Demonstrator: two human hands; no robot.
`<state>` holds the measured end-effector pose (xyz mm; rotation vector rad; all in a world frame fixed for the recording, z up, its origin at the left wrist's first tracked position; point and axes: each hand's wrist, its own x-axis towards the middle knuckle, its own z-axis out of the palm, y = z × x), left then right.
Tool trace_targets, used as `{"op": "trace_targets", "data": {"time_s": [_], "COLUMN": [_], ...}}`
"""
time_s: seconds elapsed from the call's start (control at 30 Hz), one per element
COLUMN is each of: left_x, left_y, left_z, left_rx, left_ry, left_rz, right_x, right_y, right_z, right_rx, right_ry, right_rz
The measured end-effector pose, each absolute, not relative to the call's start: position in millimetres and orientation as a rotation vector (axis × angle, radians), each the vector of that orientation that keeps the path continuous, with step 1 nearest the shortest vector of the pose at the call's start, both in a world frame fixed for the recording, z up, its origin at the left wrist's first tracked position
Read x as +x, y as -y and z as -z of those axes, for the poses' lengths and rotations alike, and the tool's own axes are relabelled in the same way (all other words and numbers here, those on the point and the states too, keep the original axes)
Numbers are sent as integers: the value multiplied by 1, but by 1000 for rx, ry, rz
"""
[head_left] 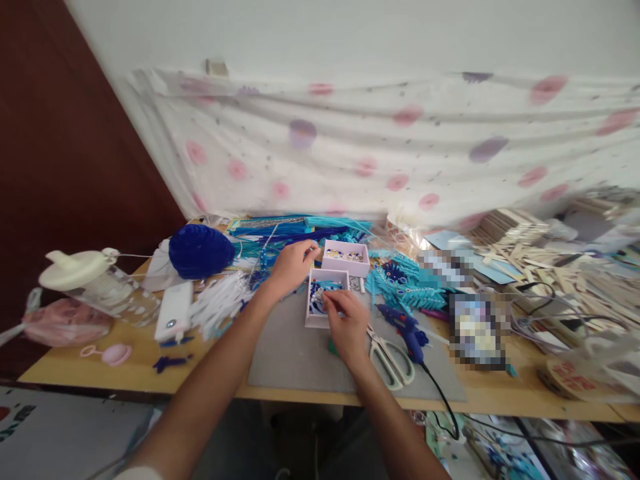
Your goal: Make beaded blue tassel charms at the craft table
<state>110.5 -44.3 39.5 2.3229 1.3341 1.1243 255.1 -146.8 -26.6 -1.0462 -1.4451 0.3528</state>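
Note:
My left hand (294, 267) hovers just left of a small white box (345, 268) with gold and blue beads in it. Its fingers are bent and pressed together, and anything between them is too small to make out. Closer to me is a second white box (308, 319) with blue, turquoise and white pieces inside. Over its right side my right hand (349, 328) dips its fingertips among the pieces, thumb and fingers pinched. What they pinch is hidden. Scissors with pale handles (391, 363) and a dark blue glue gun (406, 327) lie right of my right hand.
A grey mat (290, 360) lies under the boxes. Turquoise fringed pieces (407, 280) are at right, wooden sticks (560, 273) beyond. On the left are a blue velvety bundle (201, 251), a white power bank (174, 312) and a clear bottle (117, 293). The glue gun's cord (443, 400) hangs over the edge.

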Motion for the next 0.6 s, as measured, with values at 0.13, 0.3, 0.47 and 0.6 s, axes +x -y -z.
{"op": "trace_targets", "data": {"time_s": [0.13,0.3,0.47,0.6], "left_x": [126,138,133,123], "left_y": [-6,-36,-31,3], "left_z": [-45,-33,-28,-24], "left_rx": [2456,2516,2514,2608], "left_ry": [-1314,-1283,-1229,-1128], "left_rz": [-914,-788,-771,-681], "right_x": [257,261,264,265], "right_y": [150,154,154,155], "right_z": [32,34,33,34], "right_rx": [-1009,-1055,-1036,-1014], "right_ry": [1505,1435,1408,1370], "right_rz": [-272,-270,-276,-234]}}
